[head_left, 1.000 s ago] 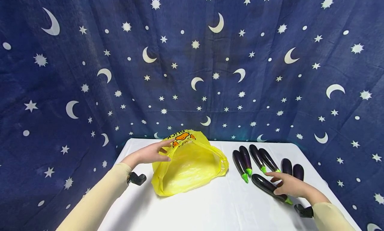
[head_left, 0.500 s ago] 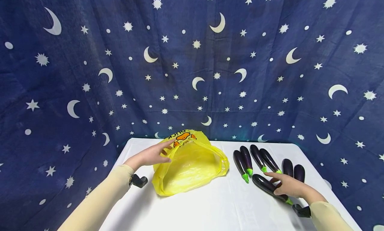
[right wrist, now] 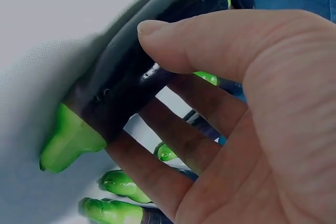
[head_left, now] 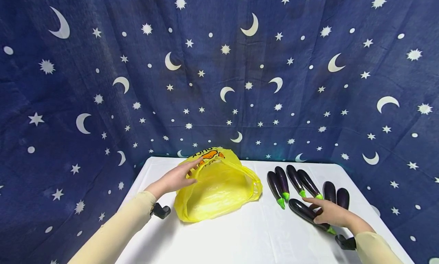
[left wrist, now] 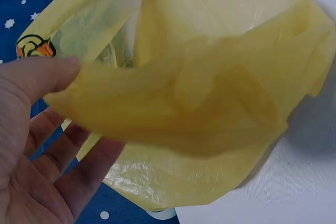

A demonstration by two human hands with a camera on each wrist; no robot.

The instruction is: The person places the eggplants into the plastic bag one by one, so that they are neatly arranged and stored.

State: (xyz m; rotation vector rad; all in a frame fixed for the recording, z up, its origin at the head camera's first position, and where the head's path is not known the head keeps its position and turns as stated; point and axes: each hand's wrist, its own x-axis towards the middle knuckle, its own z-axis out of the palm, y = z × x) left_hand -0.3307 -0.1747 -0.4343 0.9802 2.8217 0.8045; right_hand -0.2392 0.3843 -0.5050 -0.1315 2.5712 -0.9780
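Note:
A yellow plastic bag [head_left: 219, 191] with a duck print lies on the table, its mouth facing the near side. At the bag's left rim is my left hand [head_left: 176, 178], its thumb and fingers spread apart. In the left wrist view, the thumb of the left hand [left wrist: 42, 108] touches the yellow film, and the fingers lie partly behind it. On the right, my right hand [head_left: 330, 212] holds a dark purple eggplant [head_left: 302, 210] near its green stem end. The right wrist view has the thumb on one side of this eggplant [right wrist: 131, 66] and fingertips on the other.
Several more eggplants lie behind and beside the right hand, among them a pair [head_left: 277, 184] nearest the bag, a second pair [head_left: 303, 182] and two at the far right [head_left: 336, 195]. They rest on a white-covered table [head_left: 240, 237]. A blue curtain [head_left: 219, 85] hangs behind.
My left hand has shifted slightly to the right along the bag's rim. The right hand and the eggplant under it look still.

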